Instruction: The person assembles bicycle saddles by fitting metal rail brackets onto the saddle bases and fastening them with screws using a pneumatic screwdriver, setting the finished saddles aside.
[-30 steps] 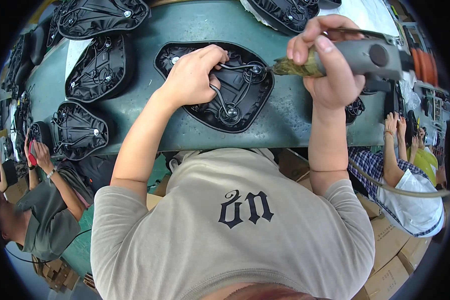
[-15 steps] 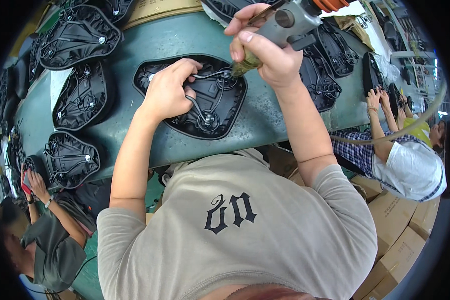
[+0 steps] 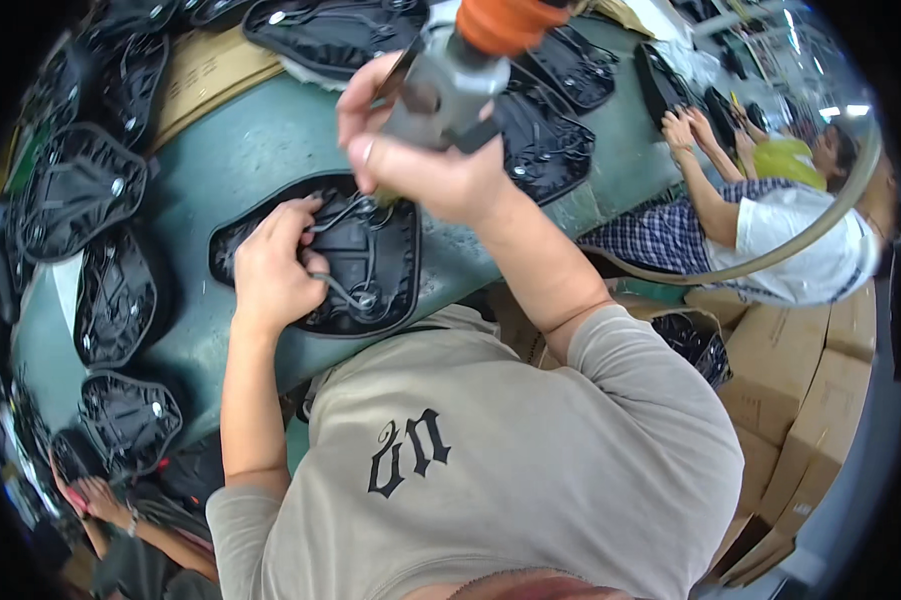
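A black bicycle saddle (image 3: 400, 275) lies upside down on the green table, its hollow underside and bent metal rails (image 3: 342, 290) showing. My left hand (image 3: 275, 265) lies over the narrower left part, fingers curled at the upper rail and thumb at the lower one. My right hand (image 3: 435, 175) is closed around a grey air-powered tool (image 3: 435, 95) with an orange end, blurred by motion. The tool's tip is down at the upper right fastener of the rails; hand and tool partly hide that spot. A second round fastener (image 3: 367, 303) shows at the lower right.
Other upturned saddles lie to the left (image 3: 115, 295), at the back (image 3: 330, 35) and to the right (image 3: 545, 140). A hose (image 3: 770, 262) loops at right. Two co-workers (image 3: 800, 235) sit at the right, another at lower left. Cardboard boxes (image 3: 780, 370) stand below.
The view has swung, so the saddle and both hands appear farther left and lower. My left hand stays on the rails, and the tool's tip remains at the same upper fastener.
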### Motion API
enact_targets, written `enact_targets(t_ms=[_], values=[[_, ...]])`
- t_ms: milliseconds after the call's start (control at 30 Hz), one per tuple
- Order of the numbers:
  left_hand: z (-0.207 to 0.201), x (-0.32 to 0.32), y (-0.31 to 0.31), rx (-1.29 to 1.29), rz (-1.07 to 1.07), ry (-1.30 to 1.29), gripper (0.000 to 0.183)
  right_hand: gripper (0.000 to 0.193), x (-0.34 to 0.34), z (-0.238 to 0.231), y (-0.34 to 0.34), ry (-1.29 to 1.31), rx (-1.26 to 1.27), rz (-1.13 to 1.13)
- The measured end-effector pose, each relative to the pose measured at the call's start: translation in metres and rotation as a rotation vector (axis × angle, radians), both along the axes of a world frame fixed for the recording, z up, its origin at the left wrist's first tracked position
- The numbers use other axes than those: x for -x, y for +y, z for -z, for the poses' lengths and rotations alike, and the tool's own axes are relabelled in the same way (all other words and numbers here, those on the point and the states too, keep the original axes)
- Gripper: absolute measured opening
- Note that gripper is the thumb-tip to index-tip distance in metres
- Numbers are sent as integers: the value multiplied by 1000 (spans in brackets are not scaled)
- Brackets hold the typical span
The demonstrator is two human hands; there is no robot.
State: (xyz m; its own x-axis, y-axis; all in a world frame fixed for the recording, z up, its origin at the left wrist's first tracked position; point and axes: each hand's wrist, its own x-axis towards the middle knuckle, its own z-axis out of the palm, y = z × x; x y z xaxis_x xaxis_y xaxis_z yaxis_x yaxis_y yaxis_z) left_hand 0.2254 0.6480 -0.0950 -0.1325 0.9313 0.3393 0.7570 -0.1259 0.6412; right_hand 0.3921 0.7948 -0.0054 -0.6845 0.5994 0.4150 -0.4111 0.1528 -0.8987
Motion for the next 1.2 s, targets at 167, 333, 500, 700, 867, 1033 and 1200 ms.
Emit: enact_targets(t_ms=[167, 333, 500, 700, 867, 1033, 1200], values=[[-11, -13, 7, 62, 17, 19, 50, 27, 1, 5, 7, 22, 1, 65], [-10, -12, 13, 69, 33, 20, 35, 27, 12, -5, 15, -92, 141, 220], [-2, -9, 2, 36, -165, 0, 33, 31, -13, -25, 7, 182, 34, 77], [4, -2, 14, 17, -457, 95, 44, 34, -31, -28, -4, 108, -22, 34], [18, 1, 11, -96, -388, 151, 32, 39, -29, -16, -2, 195, -72, -124], [25, 7, 7, -123, -427, 161, 33, 37, -15, -1, -15, 120, -126, -143], [28, 9, 4, -95, -406, 148, 38, 37, -4, 17, -27, 76, -113, -103]])
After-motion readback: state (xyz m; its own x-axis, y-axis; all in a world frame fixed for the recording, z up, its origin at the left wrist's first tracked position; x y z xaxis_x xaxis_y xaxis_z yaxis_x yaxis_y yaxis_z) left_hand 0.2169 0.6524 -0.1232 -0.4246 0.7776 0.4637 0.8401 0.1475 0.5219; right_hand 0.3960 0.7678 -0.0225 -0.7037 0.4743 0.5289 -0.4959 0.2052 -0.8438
